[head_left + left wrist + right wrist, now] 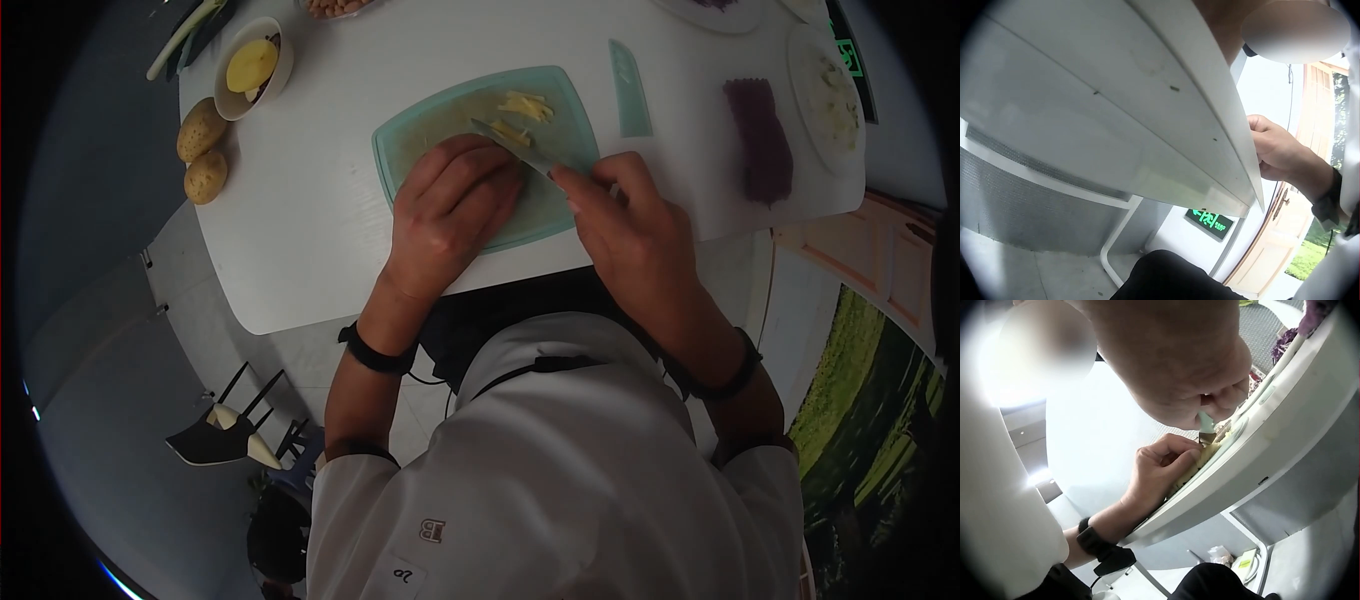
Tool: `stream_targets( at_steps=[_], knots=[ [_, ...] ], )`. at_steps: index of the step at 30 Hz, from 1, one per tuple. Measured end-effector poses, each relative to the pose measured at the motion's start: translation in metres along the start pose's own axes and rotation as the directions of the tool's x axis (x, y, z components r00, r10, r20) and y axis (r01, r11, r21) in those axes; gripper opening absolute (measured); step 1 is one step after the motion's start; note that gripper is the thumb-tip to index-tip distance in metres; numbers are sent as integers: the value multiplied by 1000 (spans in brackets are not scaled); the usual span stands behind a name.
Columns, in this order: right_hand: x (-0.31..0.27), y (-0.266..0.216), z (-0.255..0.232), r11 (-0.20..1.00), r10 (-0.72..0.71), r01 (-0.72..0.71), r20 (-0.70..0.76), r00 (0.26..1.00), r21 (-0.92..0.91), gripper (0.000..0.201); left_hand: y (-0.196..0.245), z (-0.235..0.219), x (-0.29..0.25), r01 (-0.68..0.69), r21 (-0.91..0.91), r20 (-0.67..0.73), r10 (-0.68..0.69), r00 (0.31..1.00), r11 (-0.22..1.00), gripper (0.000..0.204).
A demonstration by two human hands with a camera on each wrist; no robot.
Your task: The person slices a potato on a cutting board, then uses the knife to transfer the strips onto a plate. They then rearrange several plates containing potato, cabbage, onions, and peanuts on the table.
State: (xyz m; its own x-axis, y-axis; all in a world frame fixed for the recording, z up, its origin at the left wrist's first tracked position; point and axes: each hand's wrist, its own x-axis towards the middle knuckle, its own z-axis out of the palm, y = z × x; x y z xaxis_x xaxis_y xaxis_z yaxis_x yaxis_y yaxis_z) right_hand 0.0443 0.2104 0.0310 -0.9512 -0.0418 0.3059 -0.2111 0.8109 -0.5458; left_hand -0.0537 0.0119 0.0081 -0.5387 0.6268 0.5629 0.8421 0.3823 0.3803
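Note:
A green-rimmed cutting board (410,115) lies near the table's front edge. My left hand (445,205) bends its fingers over yellow potato (1184,479) on the board, holding it down; the palm hides most of it in the head view. My right hand (635,225) grips a kitchen knife (540,163) by its pale green handle (1207,422). The blade slants up and left, right beside the left fingertips. Cut potato strips (527,105) lie on the board beyond the blade. In the left wrist view the table's underside fills much of the picture.
A green knife sheath (630,95) lies right of the board. Farther right are a shredded purple heap (762,140) and a plate (808,60) of pale pieces. At the left stand a bowl (226,95) with a peeled potato and two unpeeled potatoes (203,130).

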Motion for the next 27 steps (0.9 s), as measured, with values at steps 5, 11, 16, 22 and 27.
stream_targets(
  at_steps=[5,11,16,22,27],
  knots=[
    [4,0,-3,1000,6,-6,42,999,-14,34,-1,1,-1,-2,12,-9,2,1000,1000,24],
    [6,-3,-2,991,103,-108,77,992,72,30,-2,1,0,0,-7,-20,0,1000,1000,24],
    [12,-3,-7,989,114,-125,125,986,84,32,-2,1,0,4,-7,-18,-4,1000,1000,24],
    [19,0,-13,988,104,-123,190,976,90,31,-1,1,0,23,-26,-13,-24,1000,999,30],
    [30,-2,-24,982,112,-145,244,963,120,28,-2,1,-1,25,-35,-19,-25,1000,999,29]
  ],
)
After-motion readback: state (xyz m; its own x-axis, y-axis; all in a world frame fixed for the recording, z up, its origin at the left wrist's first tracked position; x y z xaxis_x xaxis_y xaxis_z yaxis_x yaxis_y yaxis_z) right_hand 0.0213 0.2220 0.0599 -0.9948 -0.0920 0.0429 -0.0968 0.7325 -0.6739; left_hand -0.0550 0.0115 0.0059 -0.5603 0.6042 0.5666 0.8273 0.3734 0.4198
